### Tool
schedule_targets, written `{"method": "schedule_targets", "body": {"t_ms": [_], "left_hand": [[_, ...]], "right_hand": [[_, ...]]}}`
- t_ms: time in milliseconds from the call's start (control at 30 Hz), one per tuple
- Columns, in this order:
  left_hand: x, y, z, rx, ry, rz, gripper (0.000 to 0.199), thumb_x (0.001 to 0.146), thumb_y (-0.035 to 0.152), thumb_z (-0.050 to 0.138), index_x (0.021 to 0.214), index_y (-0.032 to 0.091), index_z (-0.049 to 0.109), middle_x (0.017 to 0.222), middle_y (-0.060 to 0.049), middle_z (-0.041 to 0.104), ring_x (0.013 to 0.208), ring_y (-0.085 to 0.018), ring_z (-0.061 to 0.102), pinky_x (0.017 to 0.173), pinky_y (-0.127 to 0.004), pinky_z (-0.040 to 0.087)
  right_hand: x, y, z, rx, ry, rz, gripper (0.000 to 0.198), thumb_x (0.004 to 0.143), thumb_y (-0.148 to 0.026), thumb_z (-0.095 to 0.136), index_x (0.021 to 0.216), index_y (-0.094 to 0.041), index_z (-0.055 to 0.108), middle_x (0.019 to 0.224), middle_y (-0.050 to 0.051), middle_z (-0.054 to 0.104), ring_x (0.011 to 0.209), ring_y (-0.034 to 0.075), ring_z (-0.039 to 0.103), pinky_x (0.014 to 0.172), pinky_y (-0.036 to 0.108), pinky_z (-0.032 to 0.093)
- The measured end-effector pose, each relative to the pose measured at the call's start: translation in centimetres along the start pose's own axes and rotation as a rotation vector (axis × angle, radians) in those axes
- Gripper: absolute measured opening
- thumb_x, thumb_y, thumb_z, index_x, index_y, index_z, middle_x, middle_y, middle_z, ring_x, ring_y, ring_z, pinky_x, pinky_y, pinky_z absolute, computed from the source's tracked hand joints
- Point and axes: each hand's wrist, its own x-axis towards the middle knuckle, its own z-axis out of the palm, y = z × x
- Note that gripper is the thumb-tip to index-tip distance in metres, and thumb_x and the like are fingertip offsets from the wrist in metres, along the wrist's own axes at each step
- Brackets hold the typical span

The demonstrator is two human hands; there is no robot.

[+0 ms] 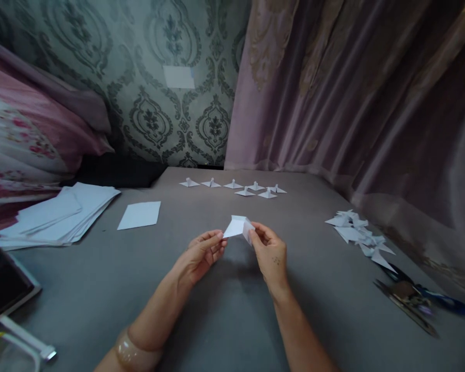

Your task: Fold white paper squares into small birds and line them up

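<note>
Between my two hands, a small piece of folded white paper (237, 226) is held up a little above the grey surface. My left hand (206, 251) pinches its left corner between thumb and fingertips. On the opposite side, my right hand (269, 251) grips a bent-down flap with thumb and forefinger. Beyond the hands stand several small folded paper figures (233, 184) in a loose row. A flat square sheet of white paper (139, 215) lies to the left of my left hand.
A stack of white paper (96, 206) lies at the left, near a dark-screened device (3, 284) on a white stand. At the right are a heap of folded paper pieces (356, 232) and scissors (405, 307). A patterned wall and curtains border the back and right.
</note>
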Motion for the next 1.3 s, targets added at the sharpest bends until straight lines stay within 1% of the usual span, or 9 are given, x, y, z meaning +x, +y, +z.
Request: {"method": "schedule_targets", "body": {"t_ms": [167, 300, 433, 567, 733, 933, 1033, 1133, 1300], "left_hand": [[-0.4, 0.2, 0.3, -0.055, -0.005, 0.085, 0.018, 0.072, 0.011, 0.075, 0.084, 0.014, 0.063, 0.071, -0.001, 0.066, 0.062, -0.008, 0.064, 0.060, -0.016, 0.051], [-0.8, 0.3, 0.6, 0.031, -0.021, 0.175, 0.028, 0.067, 0.025, 0.081, 0.086, 0.014, 0.066, 0.074, -0.003, 0.067, 0.068, -0.010, 0.065, 0.063, -0.018, 0.049], [-1.0, 0.1, 0.8, 0.117, -0.035, 0.270, 0.032, 0.058, 0.022, 0.085, 0.085, 0.014, 0.069, 0.072, -0.001, 0.067, 0.065, -0.008, 0.059, 0.065, -0.018, 0.045], [-1.1, -0.1, 0.9, 0.153, -0.014, 0.326, 0.031, 0.059, 0.024, 0.083, 0.086, 0.014, 0.072, 0.074, -0.002, 0.067, 0.066, -0.008, 0.056, 0.066, -0.019, 0.043], [-1.1, -0.2, 0.9, 0.192, 0.033, 0.351, 0.029, 0.060, 0.025, 0.082, 0.087, 0.015, 0.074, 0.078, -0.004, 0.070, 0.068, -0.010, 0.056, 0.067, -0.022, 0.042], [-1.1, -0.4, 0.9, 0.302, 0.125, 0.414, 0.023, 0.063, 0.027, 0.080, 0.082, 0.015, 0.076, 0.068, -0.004, 0.069, 0.065, -0.012, 0.057, 0.063, -0.022, 0.042], [-0.9, -0.5, 0.8, 0.292, 0.127, 0.405, 0.023, 0.063, 0.028, 0.080, 0.082, 0.015, 0.076, 0.068, -0.004, 0.069, 0.066, -0.012, 0.058, 0.064, -0.022, 0.042], [-0.7, -0.6, 0.7, 0.234, 0.103, 0.331, 0.027, 0.060, 0.029, 0.082, 0.082, 0.015, 0.076, 0.070, -0.004, 0.069, 0.066, -0.011, 0.058, 0.065, -0.022, 0.043], [-0.8, -0.6, 0.7, 0.160, 0.091, 0.234, 0.031, 0.055, 0.030, 0.086, 0.079, 0.013, 0.075, 0.065, -0.002, 0.066, 0.062, -0.009, 0.057, 0.063, -0.021, 0.043]], "right_hand": [[0.0, 0.1, 0.1, 0.031, 0.025, 0.010, 0.032, 0.071, -0.036, 0.069, 0.095, -0.015, 0.069, 0.083, 0.007, 0.072, 0.074, 0.018, 0.066, 0.071, 0.030, 0.052], [0.0, 0.0, 0.2, 0.048, 0.048, -0.001, 0.034, 0.070, -0.037, 0.070, 0.096, -0.015, 0.069, 0.087, 0.008, 0.072, 0.078, 0.018, 0.066, 0.075, 0.031, 0.051], [-0.2, -0.2, 0.3, 0.046, 0.059, -0.008, 0.034, 0.071, -0.038, 0.070, 0.097, -0.015, 0.069, 0.090, 0.008, 0.073, 0.080, 0.018, 0.067, 0.077, 0.032, 0.051], [-0.4, -0.3, 0.4, 0.035, 0.069, -0.019, 0.036, 0.072, -0.039, 0.069, 0.098, -0.015, 0.069, 0.093, 0.009, 0.072, 0.080, 0.019, 0.067, 0.077, 0.033, 0.051], [-0.7, -0.4, 0.6, 0.014, 0.107, -0.044, 0.036, 0.073, -0.040, 0.068, 0.100, -0.015, 0.069, 0.097, 0.010, 0.072, 0.084, 0.020, 0.067, 0.080, 0.034, 0.051], [-1.1, -0.3, 0.8, -0.053, 0.151, -0.101, 0.036, 0.073, -0.042, 0.068, 0.100, -0.017, 0.070, 0.096, 0.009, 0.072, 0.084, 0.021, 0.067, 0.081, 0.035, 0.052], [-1.1, -0.3, 0.8, -0.083, 0.161, -0.113, 0.037, 0.074, -0.043, 0.067, 0.100, -0.016, 0.070, 0.098, 0.010, 0.072, 0.084, 0.021, 0.067, 0.080, 0.035, 0.052], [-1.1, -0.3, 0.8, -0.092, 0.161, -0.111, 0.038, 0.075, -0.043, 0.067, 0.100, -0.016, 0.070, 0.099, 0.011, 0.072, 0.084, 0.021, 0.067, 0.080, 0.035, 0.052], [-1.1, -0.2, 0.7, -0.124, 0.164, -0.123, 0.037, 0.074, -0.043, 0.066, 0.100, -0.016, 0.071, 0.095, 0.010, 0.072, 0.084, 0.021, 0.067, 0.081, 0.035, 0.051]]}}
